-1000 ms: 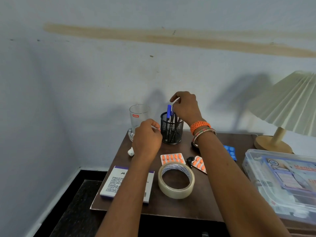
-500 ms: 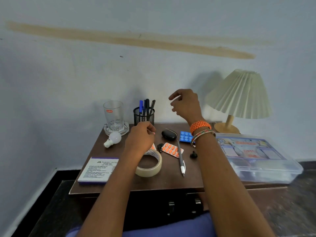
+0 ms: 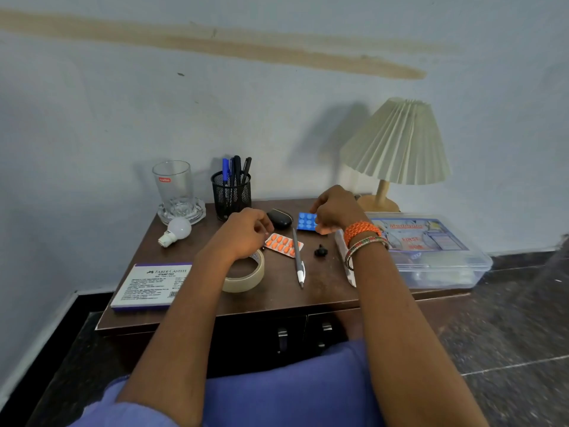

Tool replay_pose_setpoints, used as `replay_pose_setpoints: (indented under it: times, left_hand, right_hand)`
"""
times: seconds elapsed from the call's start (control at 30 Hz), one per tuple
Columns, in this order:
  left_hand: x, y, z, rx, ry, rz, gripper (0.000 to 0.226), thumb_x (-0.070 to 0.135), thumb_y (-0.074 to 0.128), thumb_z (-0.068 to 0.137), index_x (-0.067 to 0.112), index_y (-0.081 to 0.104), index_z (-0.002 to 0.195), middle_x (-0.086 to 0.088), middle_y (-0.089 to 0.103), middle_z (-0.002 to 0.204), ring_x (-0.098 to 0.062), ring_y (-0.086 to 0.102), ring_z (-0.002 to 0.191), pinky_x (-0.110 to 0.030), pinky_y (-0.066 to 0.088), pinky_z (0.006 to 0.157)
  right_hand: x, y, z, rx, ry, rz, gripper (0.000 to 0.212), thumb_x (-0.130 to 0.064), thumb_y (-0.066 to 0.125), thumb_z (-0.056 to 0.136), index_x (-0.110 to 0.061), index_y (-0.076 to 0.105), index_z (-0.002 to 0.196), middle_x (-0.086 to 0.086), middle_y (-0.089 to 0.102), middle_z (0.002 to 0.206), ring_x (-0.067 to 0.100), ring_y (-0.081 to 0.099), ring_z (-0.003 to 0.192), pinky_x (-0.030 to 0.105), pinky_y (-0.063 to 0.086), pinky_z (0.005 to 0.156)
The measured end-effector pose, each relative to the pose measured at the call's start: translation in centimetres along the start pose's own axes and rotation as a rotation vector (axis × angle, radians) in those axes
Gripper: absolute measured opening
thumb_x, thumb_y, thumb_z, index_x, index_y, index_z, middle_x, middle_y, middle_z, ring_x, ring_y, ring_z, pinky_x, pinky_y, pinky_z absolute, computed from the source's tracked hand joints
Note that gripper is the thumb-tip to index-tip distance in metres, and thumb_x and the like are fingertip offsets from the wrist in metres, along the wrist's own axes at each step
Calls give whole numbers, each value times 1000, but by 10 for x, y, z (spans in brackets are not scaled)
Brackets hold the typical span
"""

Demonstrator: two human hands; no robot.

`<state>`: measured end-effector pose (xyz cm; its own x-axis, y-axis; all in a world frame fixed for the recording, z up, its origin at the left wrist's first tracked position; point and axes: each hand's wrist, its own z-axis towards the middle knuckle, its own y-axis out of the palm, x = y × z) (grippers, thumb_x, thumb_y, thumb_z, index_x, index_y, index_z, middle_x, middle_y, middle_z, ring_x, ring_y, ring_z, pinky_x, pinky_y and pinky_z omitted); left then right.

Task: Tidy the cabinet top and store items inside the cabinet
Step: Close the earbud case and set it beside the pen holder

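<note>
Clutter covers the brown tabletop [image 3: 323, 291] of a low cabinet against a pale wall. The person's left hand [image 3: 243, 234] hovers low over the middle of it, fingers [image 3: 261, 224] curled inward, their tips just above the near-left corner of an orange pill strip [image 3: 283, 244]; whether they actually pinch the strip or only touch it I cannot tell. Under the same wrist lies a roll of tape [image 3: 246, 274], partly hidden by the hand. The right hand [image 3: 334, 209], wrist wrapped in orange and beaded bangles [image 3: 361, 238], reaches further back, and its fingers [image 3: 320, 221] close on the right edge of a blue pill strip [image 3: 306, 221], thumb beneath, the strip lying close to the tabletop.

Between the two hands sits a small black case [image 3: 279, 217], and a grey and white pen [image 3: 298, 257] lies pointing toward the front edge, just right of the orange strip. A little black knob [image 3: 320, 251] rests near the right forearm. At the back left stand a glass tumbler [image 3: 173, 188] on a glass dish, a mesh pen holder [image 3: 231, 195] filled with pens, and a white light bulb [image 3: 176, 231] on its side. A stamp pad box [image 3: 147, 286] lies at the front left corner. To the right are a clear first aid box [image 3: 431, 251] and a pleated lamp [image 3: 397, 146].
</note>
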<state>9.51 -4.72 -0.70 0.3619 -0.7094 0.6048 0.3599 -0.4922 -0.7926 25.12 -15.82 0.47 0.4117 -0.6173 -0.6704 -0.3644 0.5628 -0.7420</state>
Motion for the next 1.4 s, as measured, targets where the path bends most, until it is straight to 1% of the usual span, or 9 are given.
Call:
replay_pose_setpoints:
  times: [0.1,0.2,0.47,0.73,0.87,1.03,1.17,1.3,1.4]
  left_hand:
    - [-1,4,4,52,-27,26,21,6,54,89,21,65,99,1,65,96,-13,59,89,-32,50,84]
    - [-5,3,7,124,-45,0,23,6,54,87,25,64,94,4,65,92,-15,61,92,-40,51,87]
    - [-18,-5,17,257,-85,-14,29,4,48,83,27,63,88,2,66,91,-20,62,89,-41,52,81]
    - [-27,-8,19,259,-88,-54,28,4,49,85,27,64,90,0,67,96,-17,62,88,-39,53,78]
    - [-20,-9,20,238,-43,-180,25,8,54,90,15,58,113,-3,59,96,-14,55,87,-22,43,68]
    - [-6,-16,18,272,-101,-442,45,25,54,93,20,38,135,-5,51,119,-21,54,107,-39,48,94]
    - [-2,-28,7,316,-202,-792,36,21,55,93,14,49,128,-9,63,109,-21,63,95,-40,55,82]
    - [-1,-34,-3,330,-163,-1043,17,10,58,90,14,59,107,-10,67,101,-17,67,88,-26,58,71]
    - [-4,-37,-6,372,-156,-1092,28,9,59,89,10,57,117,-11,65,111,-21,66,100,-28,56,78]
  right_hand:
    - [-3,20,-1,34,-57,-50,28,3,53,79,-4,69,101,18,67,108,31,64,101,34,53,86]
    - [-7,39,2,46,-133,-100,27,-7,57,85,-8,64,111,15,62,118,31,59,109,34,47,91]
    - [-9,84,25,25,-88,-353,48,-44,57,89,-9,52,122,14,54,128,32,46,123,54,40,101]
    - [-16,85,32,64,-125,-495,45,-47,61,84,-12,58,112,10,61,120,30,49,119,52,22,109]
    - [-29,78,23,117,-181,-221,39,-32,69,81,-7,57,109,14,62,114,31,60,104,39,47,88]
    - [-56,60,-2,200,-356,203,39,-21,76,74,-7,61,107,8,66,103,20,61,91,30,50,76]
    - [-75,44,-22,154,-485,496,41,0,75,68,-11,63,106,-1,63,92,13,59,85,11,50,71]
    - [-80,42,-28,17,-475,641,52,10,70,61,-19,64,103,7,67,105,23,63,99,40,56,86]
    - [-84,35,-33,-131,-446,781,51,17,62,70,-10,65,113,12,65,113,28,62,108,40,56,90]
